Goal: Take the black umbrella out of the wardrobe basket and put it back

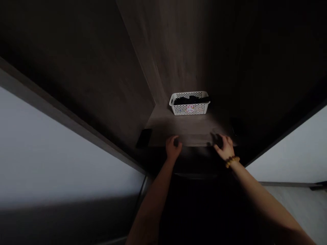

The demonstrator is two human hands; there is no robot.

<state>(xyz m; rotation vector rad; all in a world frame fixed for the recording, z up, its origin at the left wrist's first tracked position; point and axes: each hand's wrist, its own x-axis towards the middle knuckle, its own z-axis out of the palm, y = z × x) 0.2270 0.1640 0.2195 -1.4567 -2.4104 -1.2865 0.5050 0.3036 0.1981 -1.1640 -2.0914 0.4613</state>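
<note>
A white perforated plastic basket (pixel 191 109) with a rabbit sticker on its front stands toward the back of a wooden shelf (pixel 189 126). Dark items (pixel 190 100) lie inside it, too dim to name. Both hands are apart from the basket, at the shelf's front edge. My left hand (pixel 173 148) is at the left with thumb and fingers curved apart, holding nothing. At the right, my right hand (pixel 224 147), with a yellow bead bracelet (pixel 232 161) on the wrist, is likewise empty with fingers spread. Whether either hand touches the shelf is unclear.
Dark wooden side panels rise at left (pixel 102 68) and right of the shelf. A flat black object (pixel 144 137) lies by the shelf's left front corner, and another dark one (pixel 237 126) is faint at the right. Pale walls (pixel 51 153) flank the cabinet.
</note>
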